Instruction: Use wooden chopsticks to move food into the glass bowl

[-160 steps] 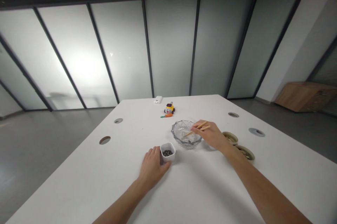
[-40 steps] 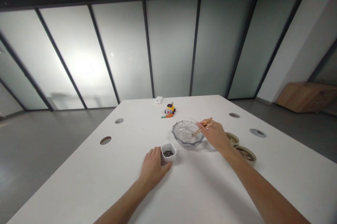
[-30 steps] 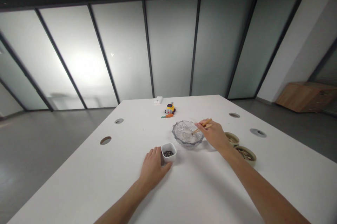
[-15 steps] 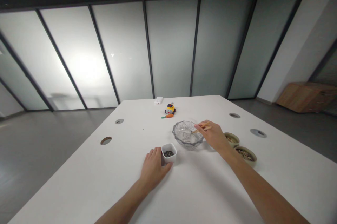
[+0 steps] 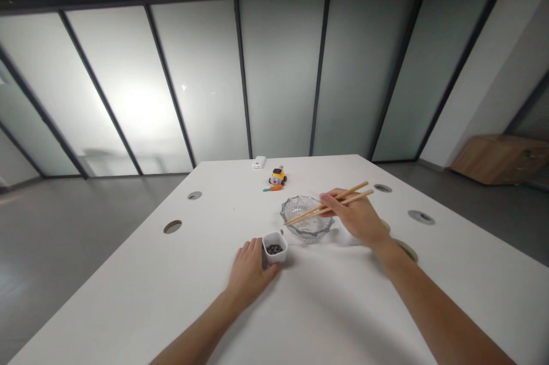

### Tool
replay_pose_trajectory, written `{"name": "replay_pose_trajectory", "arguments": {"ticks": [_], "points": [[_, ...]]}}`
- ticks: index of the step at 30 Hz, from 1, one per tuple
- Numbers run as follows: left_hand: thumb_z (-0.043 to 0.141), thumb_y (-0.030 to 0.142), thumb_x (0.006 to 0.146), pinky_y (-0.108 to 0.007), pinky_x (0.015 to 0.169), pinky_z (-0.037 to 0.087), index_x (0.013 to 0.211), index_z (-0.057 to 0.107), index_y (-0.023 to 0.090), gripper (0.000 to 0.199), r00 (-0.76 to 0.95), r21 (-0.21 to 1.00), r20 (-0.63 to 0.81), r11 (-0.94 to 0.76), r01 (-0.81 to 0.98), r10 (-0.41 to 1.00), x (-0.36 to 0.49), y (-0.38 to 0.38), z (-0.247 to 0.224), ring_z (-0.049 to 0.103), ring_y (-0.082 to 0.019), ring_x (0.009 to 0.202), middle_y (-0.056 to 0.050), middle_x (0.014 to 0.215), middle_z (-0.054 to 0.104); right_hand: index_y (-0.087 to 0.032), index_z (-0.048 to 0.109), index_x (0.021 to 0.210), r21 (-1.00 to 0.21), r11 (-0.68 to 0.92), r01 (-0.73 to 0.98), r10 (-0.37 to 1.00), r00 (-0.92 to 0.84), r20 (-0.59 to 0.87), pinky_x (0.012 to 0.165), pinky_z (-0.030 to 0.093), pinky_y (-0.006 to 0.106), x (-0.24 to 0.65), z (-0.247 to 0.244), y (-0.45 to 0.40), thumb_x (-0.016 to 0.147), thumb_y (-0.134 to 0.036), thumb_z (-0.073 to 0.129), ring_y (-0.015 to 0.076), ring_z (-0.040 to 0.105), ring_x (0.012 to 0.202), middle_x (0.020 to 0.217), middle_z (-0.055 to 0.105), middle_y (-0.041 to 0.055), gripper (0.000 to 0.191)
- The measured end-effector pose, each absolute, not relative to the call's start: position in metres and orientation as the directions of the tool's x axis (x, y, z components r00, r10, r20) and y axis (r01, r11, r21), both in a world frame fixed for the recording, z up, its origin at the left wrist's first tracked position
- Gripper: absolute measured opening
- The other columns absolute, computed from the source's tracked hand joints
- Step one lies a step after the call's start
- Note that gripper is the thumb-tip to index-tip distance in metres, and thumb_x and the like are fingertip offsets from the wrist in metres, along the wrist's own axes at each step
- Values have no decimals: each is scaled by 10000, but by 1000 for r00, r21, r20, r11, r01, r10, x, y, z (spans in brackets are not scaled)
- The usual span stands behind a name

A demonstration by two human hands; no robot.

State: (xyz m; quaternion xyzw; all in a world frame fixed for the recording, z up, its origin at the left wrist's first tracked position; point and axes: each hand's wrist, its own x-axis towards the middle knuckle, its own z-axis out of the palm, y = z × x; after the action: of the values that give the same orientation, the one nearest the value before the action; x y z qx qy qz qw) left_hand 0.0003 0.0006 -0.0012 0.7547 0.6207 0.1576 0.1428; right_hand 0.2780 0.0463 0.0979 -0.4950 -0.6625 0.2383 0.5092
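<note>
Chopsticks (image 5: 328,207) in right hand (image 5: 358,217) (lettering unreadable)

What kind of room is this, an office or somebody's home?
Most likely an office meeting room: a long white table with round cable holes, a wall of frosted glass panels behind it, and a bare grey floor.

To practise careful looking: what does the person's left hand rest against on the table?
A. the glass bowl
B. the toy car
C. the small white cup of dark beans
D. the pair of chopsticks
C: the left hand lies on the table with its fingers against the small white cup, while the chopsticks are in the right hand.
</note>
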Motion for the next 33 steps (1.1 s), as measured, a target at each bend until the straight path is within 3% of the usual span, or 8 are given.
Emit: {"name": "replay_pose_trajectory", "arguments": {"ticks": [7,15,20,22,25,27,30,33], "points": [[671,421,907,-387,952,433,1072,589,222,271,173,409,64,-184,894,983,-1,1,-3,625,-305,1137,-103,1155,692,-259,701,711,-551,481,682,828,-148,541,699,601,354,285,84,59,1003,-556,537,253,753,712,733,773,59,447],[678,410,910,-389,960,444,1073,586,227,262,169,396,54,-176,901,984,0,0,-1,627,-296,1115,-95,1144,696,-248,761,815,-552,496,670,827,-171,535,779,601,359,283,54,74,997,-514,532,247,757,823,899,805,76,395],[674,426,910,-390,956,442,1059,584,231,261,174,399,50,-179,899,984,0,0,0,629,-305,1130,-96,1143,694,-266,660,677,-558,446,700,852,-141,504,670,569,341,293,65,74,1042,-521,460,238,721,649,654,727,39,488],[673,425,909,-390,953,438,1054,581,232,259,175,401,60,-184,897,983,0,1,-1,630,-305,1124,-95,1131,692,-265,677,714,-568,447,691,860,-158,485,656,573,326,292,65,72,1052,-511,450,222,725,636,682,746,28,476],[670,415,908,-385,942,433,1056,573,230,255,175,403,72,-190,895,982,-1,2,-5,626,-302,1121,-94,1131,689,-264,709,778,-561,465,685,854,-181,488,777,591,345,289,63,73,1002,-483,528,233,752,785,849,792,49,362],[667,409,910,-384,940,430,1061,569,228,256,177,405,73,-192,894,981,-2,2,-6,622,-299,1121,-94,1139,687,-261,671,736,-558,458,692,852,-164,497,804,587,367,290,62,75,982,-472,539,248,741,805,825,769,64,350],[668,411,910,-381,938,427,1060,567,227,258,185,407,65,-195,892,981,-2,2,-6,620,-298,1120,-93,1142,688,-268,592,675,-592,438,676,866,-140,480,670,583,336,294,62,75,1020,-484,464,229,714,653,661,704,38,426],[673,411,911,-376,945,420,1065,570,231,259,181,404,51,-186,896,982,-2,2,-4,619,-299,1137,-94,1157,690,-263,652,732,-633,447,632,874,-160,458,591,575,304,292,61,73,1035,-506,451,208,718,602,678,735,21,436]]}}
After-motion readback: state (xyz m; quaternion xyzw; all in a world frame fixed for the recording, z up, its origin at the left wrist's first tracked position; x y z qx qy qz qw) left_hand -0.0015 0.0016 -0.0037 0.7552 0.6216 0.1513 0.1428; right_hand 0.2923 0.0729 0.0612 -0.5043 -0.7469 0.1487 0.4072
